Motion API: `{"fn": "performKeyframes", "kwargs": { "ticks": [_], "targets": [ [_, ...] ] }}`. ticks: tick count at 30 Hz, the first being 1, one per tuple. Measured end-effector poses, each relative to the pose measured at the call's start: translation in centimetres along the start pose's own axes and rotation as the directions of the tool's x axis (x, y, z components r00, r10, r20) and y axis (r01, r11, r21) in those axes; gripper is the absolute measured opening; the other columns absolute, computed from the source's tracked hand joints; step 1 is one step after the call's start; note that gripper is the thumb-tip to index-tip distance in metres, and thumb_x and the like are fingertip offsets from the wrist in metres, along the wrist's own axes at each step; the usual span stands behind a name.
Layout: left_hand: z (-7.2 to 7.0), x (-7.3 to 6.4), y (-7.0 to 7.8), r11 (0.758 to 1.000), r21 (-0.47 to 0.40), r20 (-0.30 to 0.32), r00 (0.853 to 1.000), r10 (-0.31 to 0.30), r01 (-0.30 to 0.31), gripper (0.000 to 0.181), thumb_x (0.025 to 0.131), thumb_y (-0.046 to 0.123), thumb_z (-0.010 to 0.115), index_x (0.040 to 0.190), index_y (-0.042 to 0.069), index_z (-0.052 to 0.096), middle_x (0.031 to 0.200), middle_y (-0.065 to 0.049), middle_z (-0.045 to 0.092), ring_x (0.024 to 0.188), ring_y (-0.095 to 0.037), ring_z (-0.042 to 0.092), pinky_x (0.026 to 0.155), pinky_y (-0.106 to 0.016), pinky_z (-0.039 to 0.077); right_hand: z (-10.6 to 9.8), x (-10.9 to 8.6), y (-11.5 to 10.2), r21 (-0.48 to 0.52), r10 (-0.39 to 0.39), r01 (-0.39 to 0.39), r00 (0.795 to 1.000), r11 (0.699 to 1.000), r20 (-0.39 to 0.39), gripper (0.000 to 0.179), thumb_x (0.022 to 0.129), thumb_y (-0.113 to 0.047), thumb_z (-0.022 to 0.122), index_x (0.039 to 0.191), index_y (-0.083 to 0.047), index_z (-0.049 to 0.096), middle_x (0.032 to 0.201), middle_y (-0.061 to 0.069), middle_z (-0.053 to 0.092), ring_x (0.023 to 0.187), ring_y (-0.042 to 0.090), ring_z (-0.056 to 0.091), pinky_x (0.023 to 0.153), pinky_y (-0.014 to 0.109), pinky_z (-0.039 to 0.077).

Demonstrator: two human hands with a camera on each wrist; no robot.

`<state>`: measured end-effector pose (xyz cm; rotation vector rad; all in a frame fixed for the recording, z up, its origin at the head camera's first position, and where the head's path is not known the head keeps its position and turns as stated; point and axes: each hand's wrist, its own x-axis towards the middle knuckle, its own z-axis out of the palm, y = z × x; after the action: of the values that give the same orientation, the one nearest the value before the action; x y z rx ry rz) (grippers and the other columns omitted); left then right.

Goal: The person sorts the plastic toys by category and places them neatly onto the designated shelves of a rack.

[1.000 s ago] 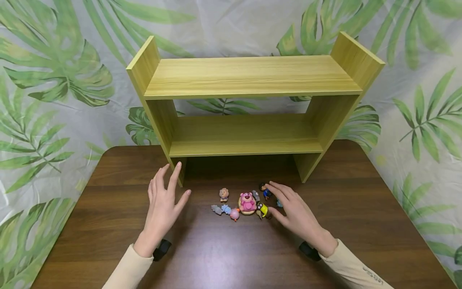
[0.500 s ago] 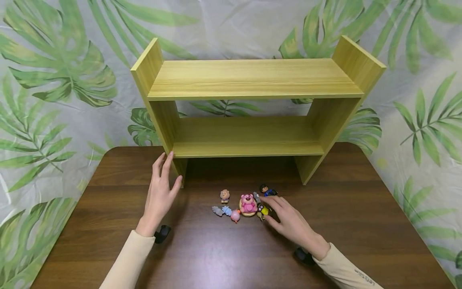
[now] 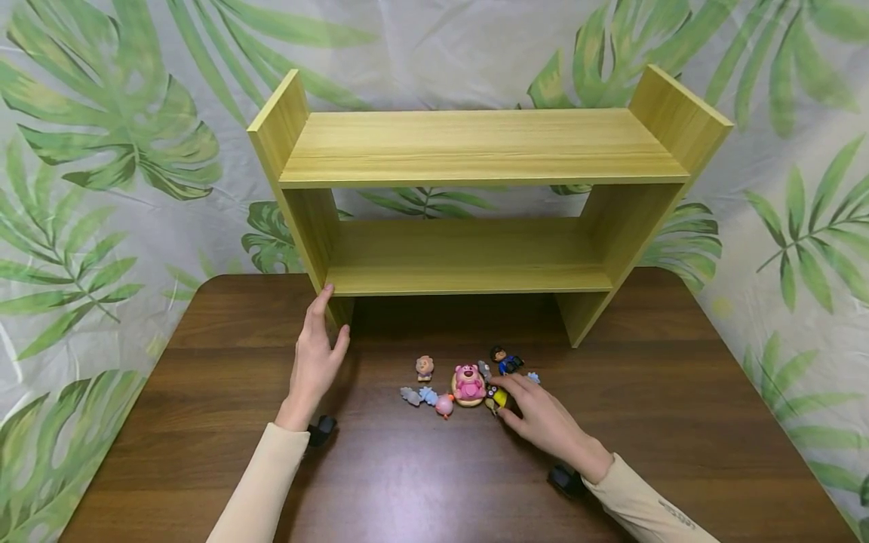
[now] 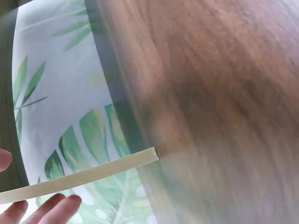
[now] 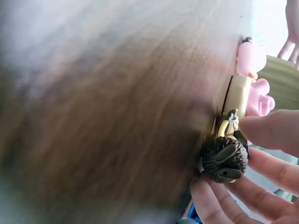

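Observation:
My left hand is at the left side panel of a yellow wooden desk shelf. In the left wrist view, the panel's edge runs between the thumb and the other fingers. My right hand pinches a small toy figurine with a dark, bumpy head and a yellow body, low at the table. Against it sits a pink bear toy on a cream base. A dark-haired toy in blue lies just beyond the right fingers, and a small grey toy is beside the bear.
Left of the bear are a pink round toy, a light blue toy, a grey toy and a tan lion-like toy. Another blue toy shows past the right hand. Leaf-print cloth hangs behind the brown table.
My left hand has moved up to the shelf's left panel, with thumb and fingers on either side. My right hand has shifted left and closed on the yellow-and-black figurine.

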<state>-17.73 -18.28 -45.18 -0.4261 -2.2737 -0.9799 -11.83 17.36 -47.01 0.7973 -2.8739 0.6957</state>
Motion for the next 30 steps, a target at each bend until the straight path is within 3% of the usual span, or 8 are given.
{"fn": "performKeyframes", "kwargs": {
  "ticks": [4,8,19,24,30],
  "targets": [
    [0.3,-0.1,-0.3,1.0,-0.016,-0.014,1.0,-0.022,0.022,0.079,0.086,-0.011,0.058,0.149,0.021,0.022,0.144,-0.017,0.036,0.105,-0.039,0.053,0.072,-0.052,0.052,0.2,0.2,0.0,0.026,0.006,-0.006,1.0,1.0,-0.006,0.039,0.081,-0.006,0.074,0.118,-0.005,0.062,0.113,0.01,0.061,0.104,0.026,0.059,0.085,0.042,0.049],
    [0.3,-0.2,-0.5,1.0,-0.001,-0.025,0.999,-0.026,0.026,0.079,0.086,-0.012,0.058,0.148,0.024,0.024,0.14,-0.018,0.04,0.088,-0.037,0.056,0.069,-0.05,0.053,0.3,0.3,0.1,0.055,0.021,-0.021,1.0,0.998,-0.004,0.036,0.079,-0.003,0.074,0.113,-0.007,0.062,0.109,0.008,0.062,0.102,0.025,0.06,0.084,0.042,0.049],
    [0.7,0.0,-1.0,0.998,0.057,-0.089,0.996,0.002,0.003,0.081,0.082,-0.018,0.056,0.145,0.025,0.03,0.122,-0.019,0.052,0.06,-0.021,0.04,0.053,-0.034,0.047,-0.3,0.3,0.2,0.135,0.042,-0.032,0.996,0.99,-0.073,0.036,0.074,0.002,0.076,0.103,-0.008,0.057,0.096,0.003,0.062,0.083,0.017,0.058,0.071,0.036,0.05],
    [0.8,-0.1,-1.1,0.998,0.058,-0.101,0.995,-0.004,0.01,0.08,0.081,-0.018,0.055,0.144,0.026,0.032,0.116,-0.018,0.054,0.058,-0.018,0.038,0.053,-0.034,0.047,-1.3,0.7,-0.1,0.193,-0.008,0.04,0.986,0.98,-0.164,0.037,0.073,0.005,0.077,0.102,-0.007,0.057,0.094,0.0,0.057,0.075,0.014,0.051,0.064,0.029,0.046],
    [0.9,-0.2,-1.1,0.998,0.065,-0.12,0.993,-0.01,0.018,0.08,0.08,-0.018,0.055,0.143,0.027,0.033,0.109,-0.017,0.055,0.058,-0.019,0.038,0.054,-0.035,0.049,-2.9,1.5,-1.1,0.309,-0.042,0.111,0.974,0.944,-0.223,0.038,0.076,0.006,0.075,0.108,-0.007,0.058,0.098,0.0,0.056,0.075,0.015,0.054,0.06,0.026,0.048]
  ]
}}
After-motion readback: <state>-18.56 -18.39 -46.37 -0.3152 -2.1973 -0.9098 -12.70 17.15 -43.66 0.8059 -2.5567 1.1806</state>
